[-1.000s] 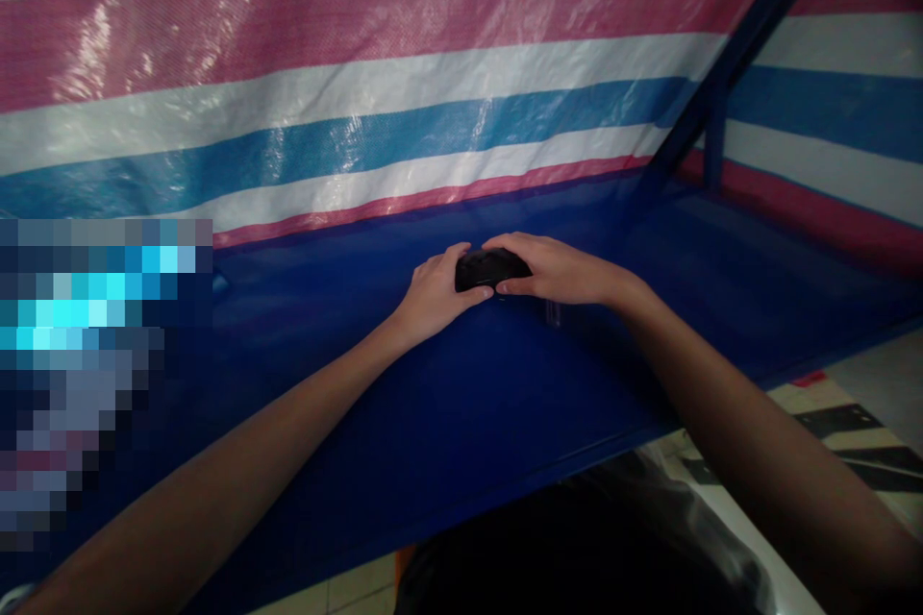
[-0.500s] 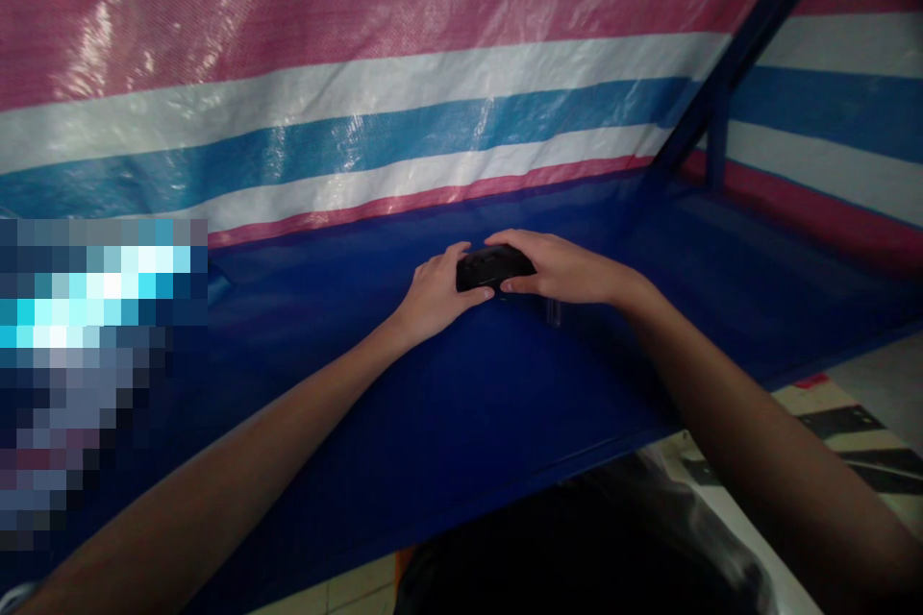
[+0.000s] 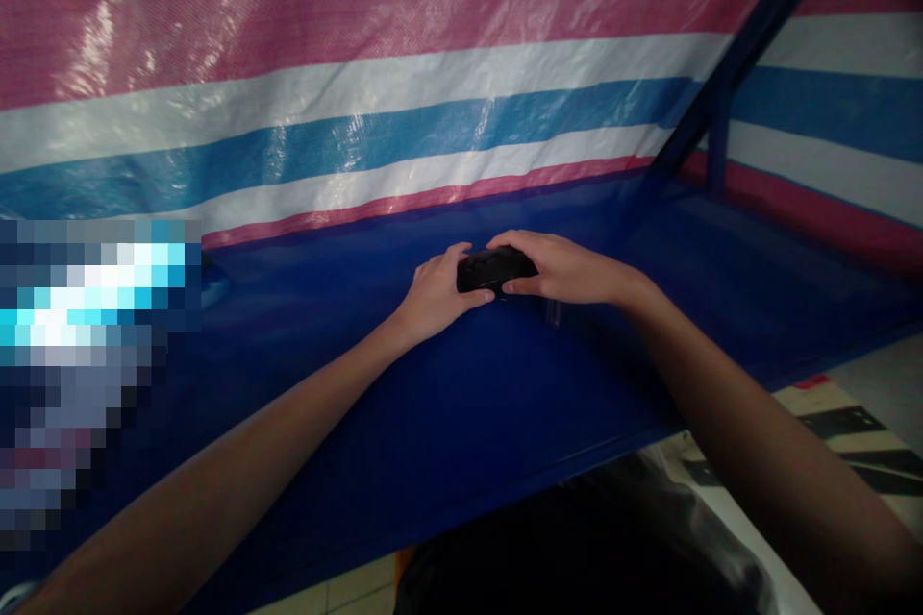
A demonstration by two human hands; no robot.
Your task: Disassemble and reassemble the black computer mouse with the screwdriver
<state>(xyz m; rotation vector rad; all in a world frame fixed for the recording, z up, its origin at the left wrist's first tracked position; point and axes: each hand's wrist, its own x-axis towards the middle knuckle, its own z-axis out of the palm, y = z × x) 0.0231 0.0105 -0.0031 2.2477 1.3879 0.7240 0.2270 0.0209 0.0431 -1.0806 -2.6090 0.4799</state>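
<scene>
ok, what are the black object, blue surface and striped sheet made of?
Black object: perhaps smooth plastic, faint sheen; too dark to be sure.
Blue surface: maybe vinyl or coated fabric; smooth, soft sheen.
Striped sheet: likely woven plastic; glossy highlights, creases, fine weave.

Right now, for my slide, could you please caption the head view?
Left hand and right hand hold a black object, with striped sheeting behind.

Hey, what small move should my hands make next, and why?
Perhaps ease the black object slightly left: the left hand and right hand grip its opposite ends, and a small clear item lies close to the right hand and might be knocked.
</scene>
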